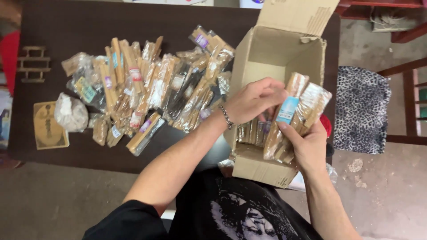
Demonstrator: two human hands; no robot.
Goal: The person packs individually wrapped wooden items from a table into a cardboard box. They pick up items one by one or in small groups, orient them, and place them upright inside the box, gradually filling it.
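- Right hand (308, 144) closed around the lower ends of a bundle of clear-wrapped tan wooden stick packets (296, 116), one with a light blue label, held upright and slightly tilted over the open brown cardboard box (267, 58).
- Left hand (254, 101), with a metal chain bracelet (226, 117) at the wrist, curled with fingers bent onto the bundle's left side, touching the packets near their upper half.
- Bundle just inside the box's open mouth, above more packets of the same kind (253, 132) standing in the box's bottom.
- Box lying on the right edge of the dark brown desk (66, 26), one flap raised at the far side, its near flap hanging over the desk's edge toward the person.
- Left of the box: large loose pile of similar clear-wrapped stick packets (151, 84) spread across the desk's middle, some with pink, purple or teal labels.
- Further left of the box, beyond the pile: crumpled clear bag of whitish material (71, 112), resting partly on a flat tan printed card (48, 126).
- Far left of the box, near the desk's edge: small wooden ladder-like rack (33, 64).
- Right of the box, off the desk: black-and-white spotted cushion (361, 106) on a red-brown wooden chair (409, 102).
- Below the box: black printed shirt (235, 209) of the person.
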